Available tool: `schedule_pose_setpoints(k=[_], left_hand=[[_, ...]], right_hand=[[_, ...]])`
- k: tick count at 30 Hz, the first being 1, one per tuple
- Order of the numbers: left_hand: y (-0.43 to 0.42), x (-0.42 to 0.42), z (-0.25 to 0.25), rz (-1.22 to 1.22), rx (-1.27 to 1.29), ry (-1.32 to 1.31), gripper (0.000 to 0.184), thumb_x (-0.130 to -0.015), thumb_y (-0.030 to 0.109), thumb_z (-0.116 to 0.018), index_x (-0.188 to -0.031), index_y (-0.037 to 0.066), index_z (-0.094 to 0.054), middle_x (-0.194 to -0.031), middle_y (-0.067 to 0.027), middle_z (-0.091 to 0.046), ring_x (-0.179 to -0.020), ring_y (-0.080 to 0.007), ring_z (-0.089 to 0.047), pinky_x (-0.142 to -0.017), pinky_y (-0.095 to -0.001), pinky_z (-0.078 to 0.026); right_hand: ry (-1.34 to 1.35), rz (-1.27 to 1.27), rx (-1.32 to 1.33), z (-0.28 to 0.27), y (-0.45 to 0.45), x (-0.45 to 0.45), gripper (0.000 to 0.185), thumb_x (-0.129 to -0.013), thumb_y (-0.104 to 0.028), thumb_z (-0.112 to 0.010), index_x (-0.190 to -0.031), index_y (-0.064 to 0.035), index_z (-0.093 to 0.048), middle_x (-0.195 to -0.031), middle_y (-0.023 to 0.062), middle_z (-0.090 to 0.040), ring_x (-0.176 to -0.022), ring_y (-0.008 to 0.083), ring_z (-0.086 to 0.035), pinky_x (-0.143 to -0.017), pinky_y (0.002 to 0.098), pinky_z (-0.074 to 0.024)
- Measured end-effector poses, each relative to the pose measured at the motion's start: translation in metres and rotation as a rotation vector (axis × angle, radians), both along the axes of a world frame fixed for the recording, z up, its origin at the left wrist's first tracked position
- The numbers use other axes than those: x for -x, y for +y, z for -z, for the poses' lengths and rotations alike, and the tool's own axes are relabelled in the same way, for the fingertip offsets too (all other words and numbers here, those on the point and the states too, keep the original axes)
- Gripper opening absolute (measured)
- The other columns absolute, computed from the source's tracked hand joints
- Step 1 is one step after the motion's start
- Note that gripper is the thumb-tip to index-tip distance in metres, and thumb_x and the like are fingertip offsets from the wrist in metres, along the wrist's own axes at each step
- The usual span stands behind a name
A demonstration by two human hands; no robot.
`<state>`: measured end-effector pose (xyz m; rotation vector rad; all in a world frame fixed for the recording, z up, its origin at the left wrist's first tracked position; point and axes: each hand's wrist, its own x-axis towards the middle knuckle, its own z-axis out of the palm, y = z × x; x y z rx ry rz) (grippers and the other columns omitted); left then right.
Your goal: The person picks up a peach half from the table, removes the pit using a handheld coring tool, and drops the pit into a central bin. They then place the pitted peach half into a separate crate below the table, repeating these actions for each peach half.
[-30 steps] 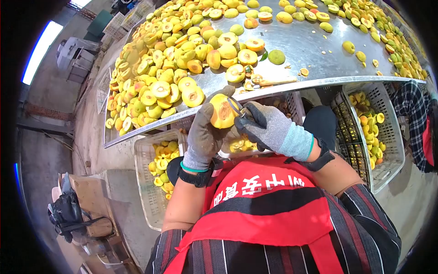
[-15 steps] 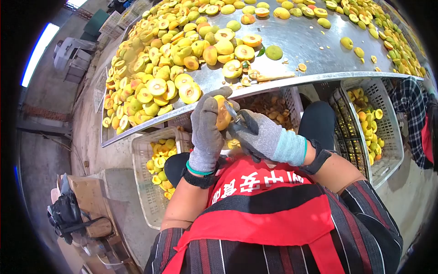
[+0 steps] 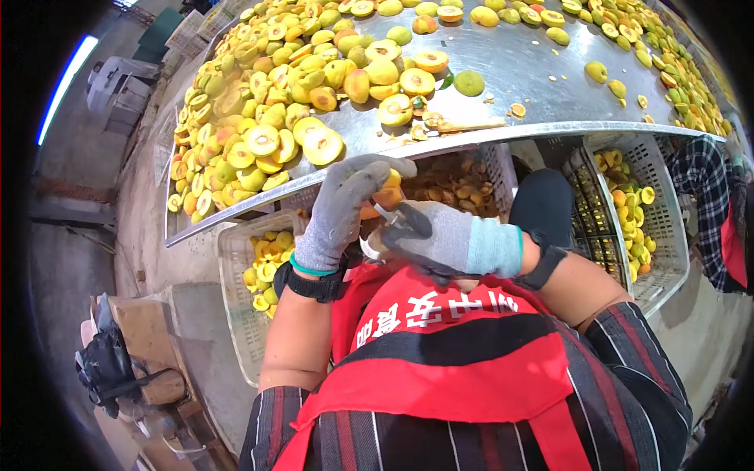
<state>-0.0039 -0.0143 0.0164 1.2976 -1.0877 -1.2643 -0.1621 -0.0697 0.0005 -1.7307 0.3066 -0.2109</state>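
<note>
Gloved in grey, my left hand (image 3: 339, 206) is closed around a yellow-orange fruit half (image 3: 386, 195), just below the front edge of the metal table (image 3: 542, 129). My right hand (image 3: 440, 235), also gloved, is closed on a small metal tool (image 3: 385, 212), whose end lies against the fruit. The glove hides the tool's handle. Many halved yellow fruits (image 3: 263, 140) are heaped on the table's left part. A pale-handled tool (image 3: 467, 123) lies by the table edge among scraps.
Crates of cut fruit stand below at left (image 3: 236, 314) and right (image 3: 667, 228). Under the table, another crate (image 3: 503, 177) holds brownish scraps. At the right edge is a person's plaid sleeve (image 3: 699, 177). A black bag (image 3: 106, 365) lies at lower left.
Both hands have shifted a little left, and the fruit half has tilted so its cut face shows less. The left fingers now curl over its top. The view has moved slightly.
</note>
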Motion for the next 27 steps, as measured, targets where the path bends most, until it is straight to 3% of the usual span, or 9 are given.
schedule_pose_setpoints(k=[1, 4, 6, 13, 14, 19, 22, 24, 27], left_hand=[[0.0, 0.002, 0.003, -0.034, 0.027, 0.034, 0.034, -0.087, 0.025, -0.047, -0.096, -0.004, -0.063, -0.084, -0.0073, -0.061, -0.076, -0.0121, -0.056, -0.068, -0.0237, -0.045], [-0.003, 0.009, 0.018, -0.06, 0.066, 0.103, 0.038, -0.088, 0.027, -0.045, -0.099, -0.006, -0.06, -0.083, -0.0094, -0.062, -0.073, -0.0135, -0.058, -0.067, -0.0239, -0.047], [-0.001, 0.017, 0.026, -0.245, 0.013, 0.462, 0.043, -0.089, 0.031, -0.043, -0.102, -0.008, -0.057, -0.081, -0.0105, -0.062, -0.072, -0.0151, -0.059, -0.067, -0.025, -0.048], [-0.012, 0.031, 0.047, -0.222, 0.005, 0.709, 0.054, -0.092, 0.044, -0.033, -0.107, -0.004, -0.053, -0.075, -0.0144, -0.062, -0.065, -0.0207, -0.062, -0.059, -0.0297, -0.053], [-0.013, 0.033, 0.048, -0.247, -0.009, 0.711, 0.054, -0.092, 0.045, -0.033, -0.107, -0.003, -0.053, -0.075, -0.0143, -0.062, -0.064, -0.0202, -0.062, -0.058, -0.0291, -0.053], [-0.017, 0.028, 0.062, -0.193, 0.085, 0.782, 0.055, -0.092, 0.045, -0.034, -0.112, -0.003, -0.05, -0.083, -0.0132, -0.062, -0.072, -0.0172, -0.061, -0.063, -0.0261, -0.052], [-0.025, 0.05, 0.041, -0.678, 0.05, 0.776, 0.05, -0.093, 0.044, -0.036, -0.112, 0.0, -0.051, -0.092, -0.0085, -0.06, -0.058, -0.014, -0.055, -0.05, -0.0234, -0.046], [-0.008, 0.019, 0.058, -0.346, 0.019, 0.788, 0.048, -0.092, 0.045, -0.038, -0.112, 0.003, -0.052, -0.092, -0.0068, -0.06, -0.051, -0.0114, -0.048, -0.043, -0.0225, -0.039], [0.025, -0.005, 0.046, -0.506, 0.022, 0.451, 0.049, -0.093, 0.044, -0.034, -0.113, 0.004, -0.052, -0.087, -0.0096, -0.062, -0.046, -0.0084, -0.041, -0.036, -0.0196, -0.03]], right_hand=[[0.183, -0.104, -0.372, -0.013, -0.001, 0.004, 0.029, -0.088, -0.032, -0.048, -0.083, -0.0039, -0.052, -0.056, 0.0078, -0.053, -0.042, 0.0162, -0.053, -0.041, 0.0298, -0.0439], [0.116, -0.122, -0.524, -0.004, -0.002, 0.005, 0.026, -0.09, -0.028, -0.047, -0.089, -0.0029, -0.052, -0.05, 0.0055, -0.048, -0.038, 0.0131, -0.05, -0.035, 0.0262, -0.0373], [0.124, -0.137, -0.653, 0.011, -0.005, 0.008, 0.026, -0.091, -0.028, -0.047, -0.089, -0.002, -0.052, -0.05, 0.0036, -0.047, -0.037, 0.0118, -0.046, -0.033, 0.0244, -0.0352], [-0.204, -0.045, -1.371, 0.032, 0.005, 0.017, 0.024, -0.094, -0.025, -0.041, -0.096, -0.0038, -0.053, -0.058, 0.0011, -0.046, -0.042, 0.0083, -0.042, -0.038, 0.0207, -0.0341], [-0.256, -0.221, -1.585, 0.041, -0.001, 0.011, 0.028, -0.095, -0.028, -0.038, -0.095, -0.0048, -0.053, -0.055, 0.0017, -0.043, -0.039, 0.0096, -0.04, -0.036, 0.0211, -0.0331], [-0.363, -0.341, -1.707, 0.062, -0.003, 0.008, 0.035, -0.095, -0.035, -0.034, -0.098, -0.0051, -0.053, -0.054, 0.0009, -0.042, -0.034, 0.01, -0.035, -0.033, 0.0223, -0.0296], [-0.571, -0.318, -1.753, 0.067, -0.004, 0.007, 0.038, -0.096, -0.036, -0.029, -0.101, -0.0053, -0.05, -0.056, -0.0004, -0.044, -0.036, 0.011, -0.038, -0.037, 0.0268, -0.0298], [-0.599, -0.359, -1.759, 0.074, -0.013, 0.003, 0.038, -0.096, -0.037, -0.027, -0.101, -0.0056, -0.049, -0.056, -0.0001, -0.044, -0.038, 0.0122, -0.04, -0.038, 0.0275, -0.031], [-0.586, -0.332, -1.765, 0.072, -0.02, 0.01, 0.035, -0.095, -0.037, -0.032, -0.098, -0.0077, -0.05, -0.056, -0.0009, -0.043, -0.036, 0.0099, -0.039, -0.038, 0.0253, -0.0313]])
